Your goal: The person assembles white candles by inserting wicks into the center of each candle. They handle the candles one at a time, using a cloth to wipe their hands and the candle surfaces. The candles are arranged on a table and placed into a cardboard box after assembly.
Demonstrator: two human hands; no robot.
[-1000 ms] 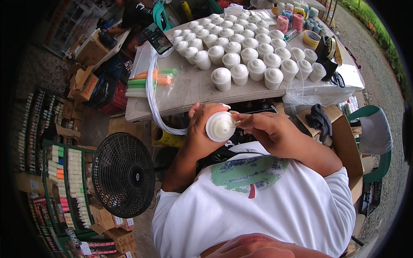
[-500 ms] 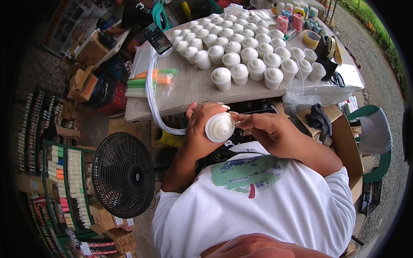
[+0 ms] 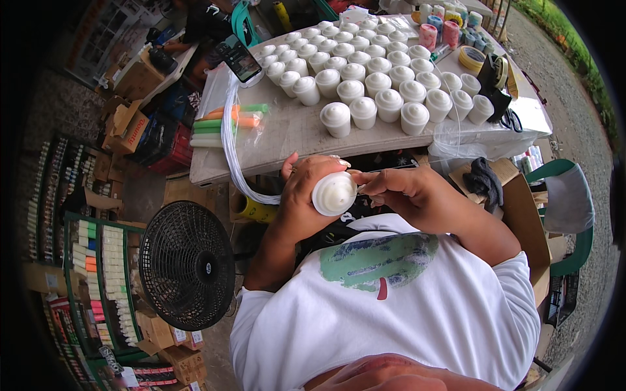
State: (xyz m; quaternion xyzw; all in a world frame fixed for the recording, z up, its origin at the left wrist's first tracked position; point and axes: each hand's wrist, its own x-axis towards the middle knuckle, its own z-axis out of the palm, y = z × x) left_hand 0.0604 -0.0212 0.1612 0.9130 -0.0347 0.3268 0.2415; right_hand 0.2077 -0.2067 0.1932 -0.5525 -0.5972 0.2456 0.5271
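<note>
A white candle point(image 3: 334, 195) with a stepped, domed top sits in my left hand point(image 3: 301, 199), its top turned up toward me. The fingers wrap round its far side. Close against the candle's right side, my right hand point(image 3: 401, 189) pinches what looks like a thin strand, partly hidden by the fingers. A bundle of long white wick-like strands point(image 3: 230, 140) hangs over the table's near edge, left of my left hand. Many similar white candles point(image 3: 389, 104) stand upright in rows on the table point(image 3: 277, 144) ahead.
Green, orange and white sticks point(image 3: 225, 127) lie at the table's left, near a propped phone point(image 3: 238, 60). Tape rolls point(image 3: 471, 58) and scissors point(image 3: 512, 119) are at the right. A black fan point(image 3: 186, 266) stands at my left; an open cardboard box point(image 3: 525, 228) is at my right.
The candle and both hands have shifted very slightly. My left hand keeps its hold on the candle, and the right fingers stay pinched beside it.
</note>
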